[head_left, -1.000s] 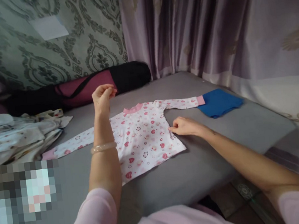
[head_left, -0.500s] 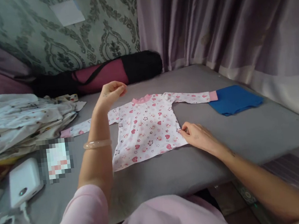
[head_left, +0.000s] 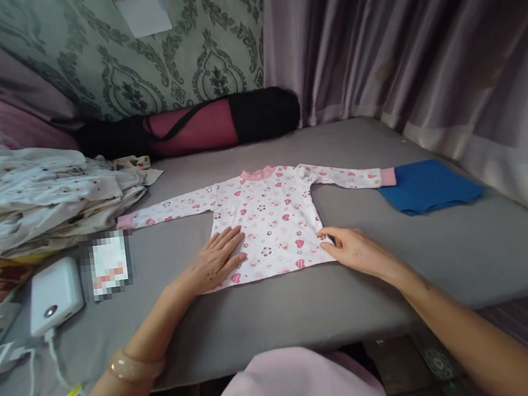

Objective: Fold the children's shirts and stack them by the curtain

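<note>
one white power bank point(head_left: 56, 295); one left hand point(head_left: 218, 260), flat and ungripping, on one printed shirt point(head_left: 273, 216) spread over one grey sheet point(head_left: 277, 314); one right hand point(head_left: 353, 248), finger and thumb narrowly apart at the shirt's side, pinch unclear; one blue cloth point(head_left: 429, 185) under one cuff point(head_left: 388, 177).

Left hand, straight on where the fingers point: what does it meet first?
The printed shirt under the left hand; the line seems to cross its front toward the right-side sleeve, depth uncertain.

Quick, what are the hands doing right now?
Left hand: open, flat on the shirt.
Right hand: at the shirt's side edge; can't tell if it's pinching.
</note>
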### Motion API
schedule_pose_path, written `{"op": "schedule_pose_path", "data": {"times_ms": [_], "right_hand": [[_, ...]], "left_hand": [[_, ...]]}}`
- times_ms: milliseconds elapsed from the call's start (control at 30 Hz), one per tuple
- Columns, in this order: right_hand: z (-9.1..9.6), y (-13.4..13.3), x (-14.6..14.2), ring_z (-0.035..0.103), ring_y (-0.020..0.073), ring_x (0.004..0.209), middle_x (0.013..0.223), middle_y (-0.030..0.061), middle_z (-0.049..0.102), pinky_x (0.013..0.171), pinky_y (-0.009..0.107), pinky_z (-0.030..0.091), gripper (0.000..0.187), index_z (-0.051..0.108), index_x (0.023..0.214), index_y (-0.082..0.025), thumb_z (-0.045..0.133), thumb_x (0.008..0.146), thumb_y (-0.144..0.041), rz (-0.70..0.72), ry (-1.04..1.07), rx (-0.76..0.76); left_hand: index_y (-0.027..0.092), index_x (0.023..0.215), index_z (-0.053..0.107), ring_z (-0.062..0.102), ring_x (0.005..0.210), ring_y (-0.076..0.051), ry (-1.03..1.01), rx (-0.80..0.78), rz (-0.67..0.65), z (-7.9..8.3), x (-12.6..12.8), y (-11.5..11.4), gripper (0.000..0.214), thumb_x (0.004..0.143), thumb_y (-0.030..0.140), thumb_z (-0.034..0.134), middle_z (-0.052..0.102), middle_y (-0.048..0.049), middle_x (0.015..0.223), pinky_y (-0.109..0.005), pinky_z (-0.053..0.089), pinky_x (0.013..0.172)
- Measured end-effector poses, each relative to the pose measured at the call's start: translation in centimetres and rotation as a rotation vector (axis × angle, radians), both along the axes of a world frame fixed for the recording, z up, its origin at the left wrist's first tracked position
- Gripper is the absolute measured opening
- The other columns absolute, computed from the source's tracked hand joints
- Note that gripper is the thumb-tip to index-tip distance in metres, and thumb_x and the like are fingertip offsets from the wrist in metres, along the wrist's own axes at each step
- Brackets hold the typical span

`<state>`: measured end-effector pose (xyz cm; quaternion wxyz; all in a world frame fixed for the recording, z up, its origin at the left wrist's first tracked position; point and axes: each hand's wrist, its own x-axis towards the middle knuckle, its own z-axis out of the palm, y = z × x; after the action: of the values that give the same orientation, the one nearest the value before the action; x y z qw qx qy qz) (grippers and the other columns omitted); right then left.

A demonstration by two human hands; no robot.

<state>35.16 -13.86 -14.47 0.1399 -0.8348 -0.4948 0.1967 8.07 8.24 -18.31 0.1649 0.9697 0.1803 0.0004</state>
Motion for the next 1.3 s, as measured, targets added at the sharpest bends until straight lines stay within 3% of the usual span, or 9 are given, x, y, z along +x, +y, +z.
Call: {"op": "schedule_pose_path", "data": {"times_ms": [167,300,433,533,667,833,1067,1200,1300], "right_hand": [[0.9,0.0,-0.1,0.064,0.0212,0.081,0.090,0.0027,0.070,0.067,0.030,0.041,0.028,0.067,0.110,-0.032,0.048,0.090,-0.034,0.044,-0.136,-0.080],[-0.3,1.7,-0.8,0.056,0.0251,0.113,0.121,0.0100,0.063,0.093,0.037,0.041,0.034,0.062,0.120,-0.024,0.040,0.095,-0.032,0.140,-0.263,0.142],[-2.2,2.7,-0.8,0.030,0.0267,0.139,0.150,0.0135,0.036,0.112,0.042,0.026,0.051,0.043,0.141,-0.015,0.038,0.096,-0.039,0.353,-0.171,0.195],[-2.0,3.0,1.6,0.039,0.0225,0.135,0.147,0.0086,0.043,0.109,0.037,0.032,0.047,0.047,0.138,-0.020,0.033,0.098,-0.042,0.365,-0.037,0.205],[-0.3,3.9,9.0,0.052,0.0190,0.122,0.132,0.0070,0.058,0.103,0.031,0.037,0.037,0.058,0.126,-0.020,0.036,0.097,-0.031,0.040,-0.101,0.334],[0.4,5.0,18.0,0.055,0.0302,0.113,0.117,0.0177,0.064,0.092,0.040,0.041,0.033,0.065,0.114,-0.014,0.041,0.093,-0.020,-0.454,-0.398,0.039],[-1.3,5.9,21.8,0.045,0.0331,0.123,0.122,0.0178,0.060,0.095,0.044,0.037,0.031,0.068,0.108,-0.014,0.061,0.082,-0.030,-0.667,-0.367,-0.143],[-1.3,5.5,23.4,0.058,0.0305,0.106,0.092,0.0099,0.069,0.088,0.042,0.044,0.019,0.070,0.079,-0.018,0.076,0.064,-0.027,-0.769,-0.159,0.042],[-0.5,4.9,24.2,0.065,0.0219,0.077,0.064,0.0009,0.064,0.069,0.032,0.052,0.015,0.065,0.068,-0.018,0.076,0.060,-0.020,-0.853,0.252,0.461]], "left_hand": [[0.024,0.147,0.034,0.023,0.143,-0.025,0.054,0.015,-0.029,0.5,0.5,0.4,0.059,0.095,0.053,0.031,0.028,-0.0074,0.154,-0.043,0.021,0.117],[0.024,0.146,0.034,0.020,0.144,-0.025,0.039,0.044,-0.043,1.4,2.9,-0.2,0.059,0.095,0.054,0.031,0.028,-0.0092,0.155,-0.046,0.016,0.117],[0.024,0.143,0.038,0.028,0.141,-0.024,0.051,0.037,-0.142,1.9,5.3,-0.3,0.055,0.095,0.052,0.032,0.036,-0.0106,0.151,-0.046,0.018,0.117],[0.022,0.138,0.044,0.044,0.131,-0.025,-0.038,0.038,-0.164,2.4,7.4,1.0,0.049,0.096,0.046,0.034,0.049,-0.0128,0.141,-0.045,0.031,0.111],[0.017,0.126,0.053,0.057,0.116,-0.023,-0.229,-0.002,-0.240,2.4,12.7,3.5,0.039,0.096,0.036,0.036,0.059,-0.0138,0.128,-0.037,0.047,0.097],[0.012,0.107,0.063,0.062,0.104,-0.021,-0.373,-0.048,-0.176,0.0,22.4,5.3,0.031,0.088,0.013,0.038,0.066,-0.0139,0.111,-0.034,0.050,0.092],[0.011,0.112,0.059,0.058,0.108,-0.023,-0.495,0.006,0.064,-4.1,29.1,5.4,0.040,0.079,0.002,0.039,0.062,-0.0154,0.112,-0.038,0.045,0.097],[0.007,0.118,0.055,0.053,0.111,-0.026,-0.521,0.036,0.116,-5.1,29.0,4.8,0.036,0.085,0.012,0.042,0.058,-0.0185,0.116,-0.040,0.041,0.099],[0.010,0.122,0.053,0.049,0.117,-0.026,-0.503,0.088,0.128,-5.1,28.8,4.4,0.036,0.090,0.023,0.043,0.055,-0.0168,0.124,-0.040,0.037,0.103]]}}
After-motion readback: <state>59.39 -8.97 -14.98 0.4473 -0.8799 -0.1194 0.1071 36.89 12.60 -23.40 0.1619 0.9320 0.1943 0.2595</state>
